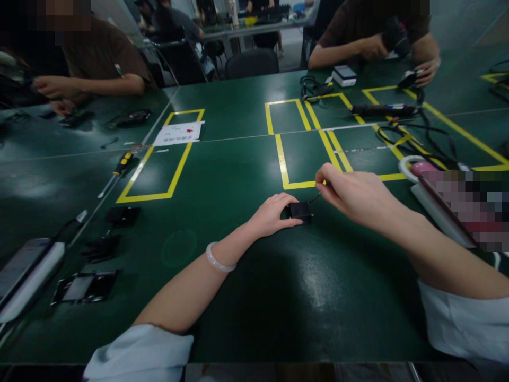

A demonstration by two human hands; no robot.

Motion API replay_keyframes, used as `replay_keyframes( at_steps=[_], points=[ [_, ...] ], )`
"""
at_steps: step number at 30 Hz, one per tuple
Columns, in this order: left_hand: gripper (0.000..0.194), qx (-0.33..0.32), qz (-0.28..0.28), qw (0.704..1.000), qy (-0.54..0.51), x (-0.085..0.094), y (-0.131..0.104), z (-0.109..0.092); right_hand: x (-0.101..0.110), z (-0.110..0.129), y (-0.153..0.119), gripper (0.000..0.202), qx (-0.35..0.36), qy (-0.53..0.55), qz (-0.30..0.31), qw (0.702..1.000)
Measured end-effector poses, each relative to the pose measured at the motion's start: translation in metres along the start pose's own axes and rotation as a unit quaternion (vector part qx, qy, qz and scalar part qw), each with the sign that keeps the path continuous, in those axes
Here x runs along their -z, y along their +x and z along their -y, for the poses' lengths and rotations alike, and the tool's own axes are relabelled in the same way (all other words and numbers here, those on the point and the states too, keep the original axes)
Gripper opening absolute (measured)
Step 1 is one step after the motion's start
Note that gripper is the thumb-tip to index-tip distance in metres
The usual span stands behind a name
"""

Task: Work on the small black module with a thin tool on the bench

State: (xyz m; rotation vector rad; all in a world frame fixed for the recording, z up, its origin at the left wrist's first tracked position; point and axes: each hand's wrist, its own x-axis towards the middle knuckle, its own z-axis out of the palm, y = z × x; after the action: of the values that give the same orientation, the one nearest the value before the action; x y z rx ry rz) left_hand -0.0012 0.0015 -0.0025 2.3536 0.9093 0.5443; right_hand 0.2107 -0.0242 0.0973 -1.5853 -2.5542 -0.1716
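Note:
A small black box-shaped part [300, 211] lies on the green table [238, 175], near the middle of the view. My left hand [274, 215] grips it from the left, thumb at the near side and fingers at the far side. Above and to the right, my right hand [338, 188] pinches the end of a thin dark piece [314, 199], which slants down to the box's upper right corner. Whether this piece is a wire or a thin tool cannot be made out. A tiny shiny bit sticks out of the box's right side.
Several black parts [122, 215] and a yellow-black screwdriver [124, 163] lie left. A paper label [178, 133] sits by yellow tape. Right are cables [427, 151], a black tool [384, 110] and a pink-white object [423, 170]. Two people work across the table.

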Motion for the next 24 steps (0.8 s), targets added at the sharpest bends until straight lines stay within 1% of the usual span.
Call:
replay_keyframes(
  at_steps=[3,6,9,12,16,21,24],
  points=[
    [0.042,0.001,-0.001,1.000,0.000,0.0005,-0.0002,-0.0009,0.0013,-0.0014,-0.0009,0.021,0.008,0.030,-0.010,0.999],
    [0.041,0.002,0.001,1.000,0.002,0.0010,-0.0001,-0.0017,0.0023,-0.0022,-0.0019,0.017,0.011,0.045,-0.006,0.999],
    [0.041,0.003,0.004,1.000,0.005,0.0012,0.0002,-0.0019,0.0013,-0.0023,-0.0021,0.023,0.012,0.044,-0.003,0.999],
    [0.041,0.003,0.004,1.000,0.006,0.0011,0.0004,-0.0018,-0.0010,-0.0019,-0.0014,0.028,0.001,0.013,-0.001,1.000],
    [0.041,0.002,0.001,1.000,0.001,0.0004,-0.0004,-0.0011,-0.0011,-0.0003,-0.0005,0.025,-0.013,-0.001,-0.002,1.000],
    [0.041,0.006,-0.002,1.000,0.004,-0.0004,-0.0010,-0.0002,0.0023,0.0012,-0.0021,0.022,0.019,0.029,-0.006,0.999],
    [0.042,0.006,-0.004,1.000,0.006,-0.0006,-0.0008,0.0000,0.0027,0.0010,-0.0034,0.021,0.020,0.037,-0.010,0.999]
  ],
)
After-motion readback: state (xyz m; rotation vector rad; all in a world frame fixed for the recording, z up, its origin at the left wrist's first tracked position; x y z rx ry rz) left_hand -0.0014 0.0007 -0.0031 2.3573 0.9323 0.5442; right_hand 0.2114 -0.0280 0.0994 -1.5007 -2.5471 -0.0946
